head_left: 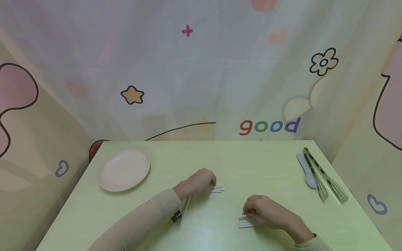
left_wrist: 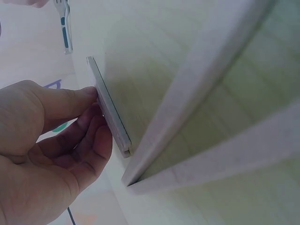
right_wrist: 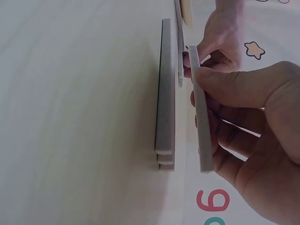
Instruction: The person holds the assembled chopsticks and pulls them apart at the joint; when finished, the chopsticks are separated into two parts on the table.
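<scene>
My left hand (head_left: 201, 181) is over the middle of the table, thumb and fingertips pinching a small bundle of pale chopsticks (left_wrist: 110, 112) lying close to the tabletop. Their ends (head_left: 217, 190) stick out to the right of the fingers. Two more chopsticks (head_left: 185, 214) lie beside the left wrist, making a narrow V in the left wrist view. Nearer the front right, my right hand (head_left: 267, 212) pinches one chopstick (right_wrist: 202, 117) between thumb and fingers. It is held apart from several others (right_wrist: 165, 93) lined up side by side on the table.
A round pale plate (head_left: 124, 170) stands at the back left. Along the right edge lie a light blue spoon (head_left: 309, 179) and two forks (head_left: 337, 191) with dark-patterned handles. A printed curtain (head_left: 201, 76) hangs behind the table (head_left: 251, 160).
</scene>
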`<state>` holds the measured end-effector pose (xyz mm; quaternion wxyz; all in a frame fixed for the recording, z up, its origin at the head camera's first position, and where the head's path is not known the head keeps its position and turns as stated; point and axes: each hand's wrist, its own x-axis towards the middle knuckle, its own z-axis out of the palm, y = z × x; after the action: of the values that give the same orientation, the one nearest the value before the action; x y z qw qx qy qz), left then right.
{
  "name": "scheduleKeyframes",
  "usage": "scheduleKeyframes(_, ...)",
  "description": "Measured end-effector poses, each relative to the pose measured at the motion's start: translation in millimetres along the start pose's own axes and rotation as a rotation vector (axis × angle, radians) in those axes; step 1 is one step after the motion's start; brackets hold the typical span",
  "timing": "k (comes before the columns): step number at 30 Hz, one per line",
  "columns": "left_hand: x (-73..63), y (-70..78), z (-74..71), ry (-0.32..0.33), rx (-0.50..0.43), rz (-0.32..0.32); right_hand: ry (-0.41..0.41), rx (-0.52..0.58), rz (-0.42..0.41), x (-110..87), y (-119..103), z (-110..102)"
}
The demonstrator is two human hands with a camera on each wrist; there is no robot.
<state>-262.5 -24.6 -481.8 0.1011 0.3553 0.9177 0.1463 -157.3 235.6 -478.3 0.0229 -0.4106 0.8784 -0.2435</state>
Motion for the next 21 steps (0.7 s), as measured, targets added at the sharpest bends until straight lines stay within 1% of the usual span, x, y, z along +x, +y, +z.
scheduleKeyframes(5,0.2,0.8,-0.6,-0.002,0.011,-0.002,-0.02,0.007,0.022,-0.3,0.5,0.4)
scheduleKeyframes(10,0.3,0.6,-0.3,-0.008,0.015,-0.002,-0.021,0.013,0.02,-0.8,1.3,1.4)
scheduleKeyframes(15,0.6,0.4,-0.4,-0.005,0.006,0.003,-0.029,0.012,0.028,-1.2,2.4,1.5)
scheduleKeyframes(21,0.9,0.9,-0.8,-0.013,-0.001,-0.007,-0.05,0.025,0.05,-1.5,3.5,1.1)
